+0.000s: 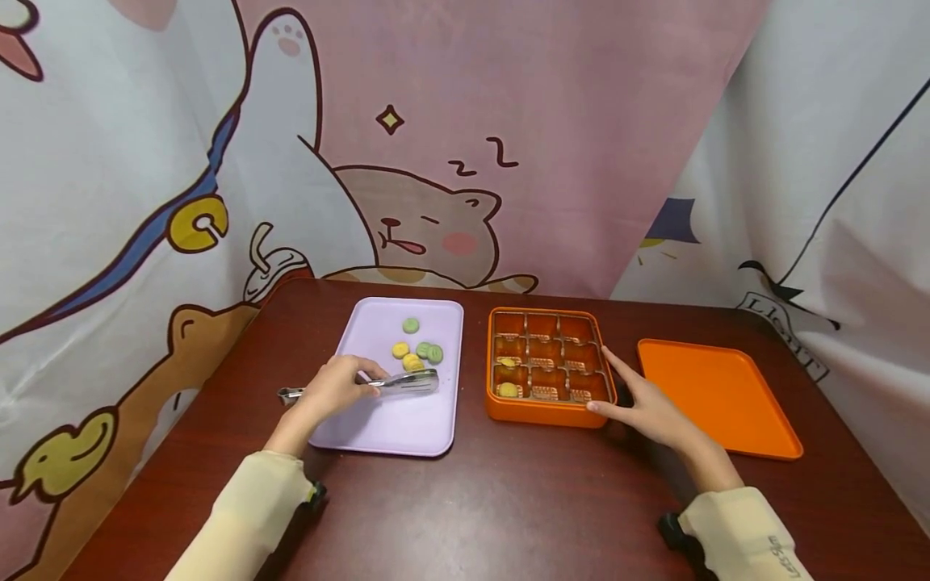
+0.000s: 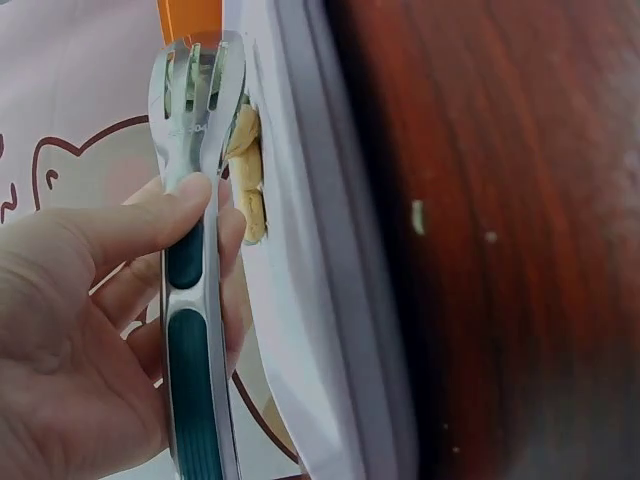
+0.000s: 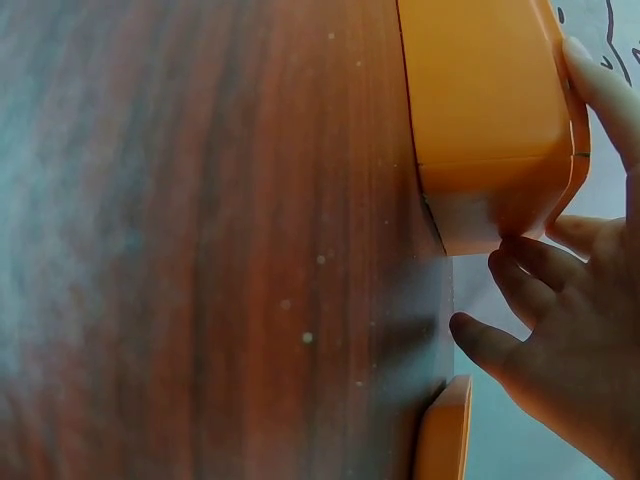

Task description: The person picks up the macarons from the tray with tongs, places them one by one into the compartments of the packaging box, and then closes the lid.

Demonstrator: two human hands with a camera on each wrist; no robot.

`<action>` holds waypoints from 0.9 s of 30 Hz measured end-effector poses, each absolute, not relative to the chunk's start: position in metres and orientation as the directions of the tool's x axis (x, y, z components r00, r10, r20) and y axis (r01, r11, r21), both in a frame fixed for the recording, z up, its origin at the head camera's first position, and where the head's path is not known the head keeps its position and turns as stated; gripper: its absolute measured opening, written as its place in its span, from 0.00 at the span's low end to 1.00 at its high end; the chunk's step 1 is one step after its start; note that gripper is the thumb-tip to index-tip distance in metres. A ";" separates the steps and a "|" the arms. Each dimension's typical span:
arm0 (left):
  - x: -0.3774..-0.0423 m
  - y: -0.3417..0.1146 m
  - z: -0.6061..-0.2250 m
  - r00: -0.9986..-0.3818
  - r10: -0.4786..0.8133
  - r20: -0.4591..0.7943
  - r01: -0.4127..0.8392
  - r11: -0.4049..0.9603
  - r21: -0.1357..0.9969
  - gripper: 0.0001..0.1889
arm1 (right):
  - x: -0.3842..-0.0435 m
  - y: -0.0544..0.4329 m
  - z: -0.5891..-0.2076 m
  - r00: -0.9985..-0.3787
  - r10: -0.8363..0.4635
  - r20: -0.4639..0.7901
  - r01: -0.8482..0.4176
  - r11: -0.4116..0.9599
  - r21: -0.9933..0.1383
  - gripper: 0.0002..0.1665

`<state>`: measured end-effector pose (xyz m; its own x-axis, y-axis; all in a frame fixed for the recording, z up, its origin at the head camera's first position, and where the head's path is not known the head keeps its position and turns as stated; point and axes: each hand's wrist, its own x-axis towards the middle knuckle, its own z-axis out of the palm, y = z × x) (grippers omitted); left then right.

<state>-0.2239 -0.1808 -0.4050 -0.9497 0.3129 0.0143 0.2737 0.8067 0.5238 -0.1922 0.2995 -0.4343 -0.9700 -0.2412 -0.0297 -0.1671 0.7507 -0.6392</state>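
In the head view my left hand [image 1: 336,390] grips a pair of metal tongs [image 1: 407,382] above a lilac tray [image 1: 385,428]. Dark green inlays line the tongs' handle in the left wrist view, where thumb and fingers pinch it. Several small yellow cookies [image 1: 400,349] and green cookies [image 1: 411,325] lie on the tray, close to the tongs' tips. My right hand [image 1: 647,405] touches the right front corner of an orange box [image 1: 545,414], its thumb on the rim and its fingers along the side. Yellow pieces [image 1: 508,390] sit in the box's left column of compartments.
A flat orange lid [image 1: 715,395] lies on the dark wooden table [image 1: 465,508], right of the box. The box is split by a clear divider [image 1: 542,340] into several compartments. A printed curtain [image 1: 552,145] hangs behind the table and at both sides.
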 end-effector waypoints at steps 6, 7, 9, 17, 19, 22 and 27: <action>-0.230 -0.177 -0.399 -0.948 0.316 0.047 0.288 0.780 0.556 0.11 | -0.193 0.300 -0.434 -0.965 -0.260 -0.023 -0.182 0.735 -0.653 0.59; -0.232 -0.176 -0.398 -0.948 0.315 0.048 0.286 0.776 0.561 0.11 | -0.193 0.300 -0.434 -0.965 -0.260 -0.023 -0.182 0.734 -0.654 0.59; -0.236 -0.172 -0.394 -0.948 0.314 0.044 0.282 0.770 0.573 0.11 | -0.193 0.300 -0.433 -0.966 -0.259 -0.027 -0.179 0.735 -0.654 0.59; -0.248 -0.151 -0.384 -0.942 0.329 0.062 0.298 0.744 0.598 0.12 | -0.191 0.300 -0.435 -0.967 -0.251 -0.034 -0.174 0.754 -0.634 0.59; -0.250 -0.147 -0.383 -0.943 0.325 0.075 0.305 0.748 0.590 0.13 | -0.192 0.301 -0.435 -0.968 -0.250 -0.029 -0.176 0.753 -0.634 0.59; -0.253 -0.142 -0.382 -0.945 0.318 0.074 0.299 0.751 0.588 0.12 | -0.192 0.301 -0.435 -0.968 -0.252 -0.020 -0.182 0.750 -0.635 0.59; -0.258 -0.135 -0.378 -0.947 0.316 0.061 0.286 0.737 0.613 0.12 | -0.191 0.300 -0.434 -0.967 -0.255 -0.011 -0.189 0.745 -0.640 0.59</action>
<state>-0.2576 -0.1350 -0.3781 -0.9468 0.3159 0.0615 0.2857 0.7369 0.6126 -0.1909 0.3004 -0.4338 -0.9668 -0.2552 -0.0111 -0.1893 0.7449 -0.6398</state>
